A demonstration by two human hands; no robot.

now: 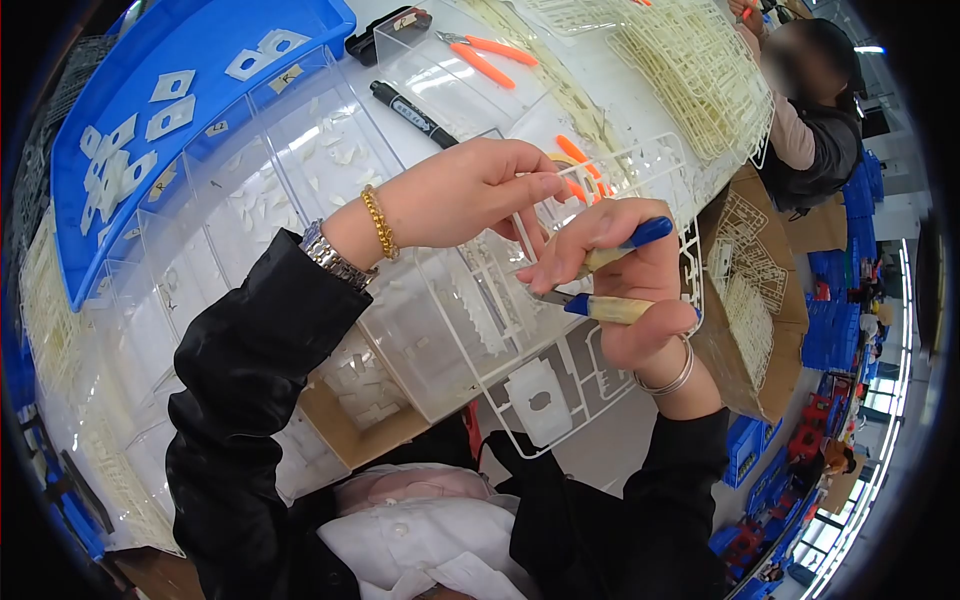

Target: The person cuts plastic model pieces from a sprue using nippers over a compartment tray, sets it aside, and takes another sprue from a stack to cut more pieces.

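Observation:
My left hand, with a gold bracelet and watch at the wrist, has its fingers curled on a white plastic sprue frame. The frame hangs tilted over the clear bins and carries a flat white part with a hole. In my right hand are small side cutters with blue and yellow handles. Their handles are spread, and the metal jaws point left among the frame's bars, beneath my left fingertips. Whether the jaws touch a bar I cannot tell.
Clear divided bins hold small white parts. Behind them is a blue tray with white pieces. Orange-handled cutters and a black marker lie beyond. Sprue frames are piled right, near a cardboard box and another person.

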